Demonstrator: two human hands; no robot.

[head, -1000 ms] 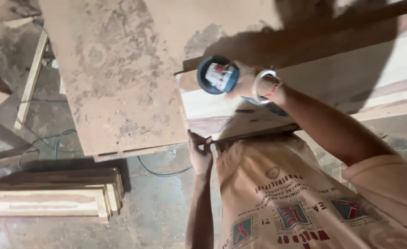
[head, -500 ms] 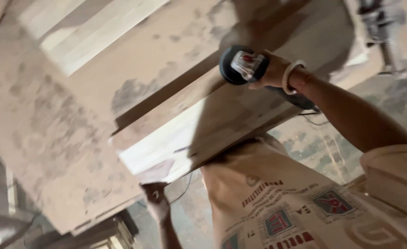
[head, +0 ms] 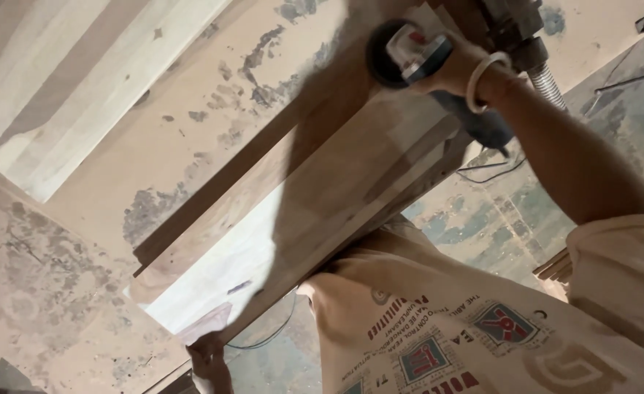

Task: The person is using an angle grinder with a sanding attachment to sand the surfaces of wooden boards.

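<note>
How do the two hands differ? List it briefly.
The right hand is raised at the far end of the wooden board, gripping a power sander; the left hand is low at the board's near corner, holding its edge. The right wrist wears a white bangle; the left shows none. Both are bare.

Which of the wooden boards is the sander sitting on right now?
The jointed plank nearest the person's body, which the left hand holds at its lower end. The right hand presses the sander on its far end; the pale board upper left lies untouched.
</note>
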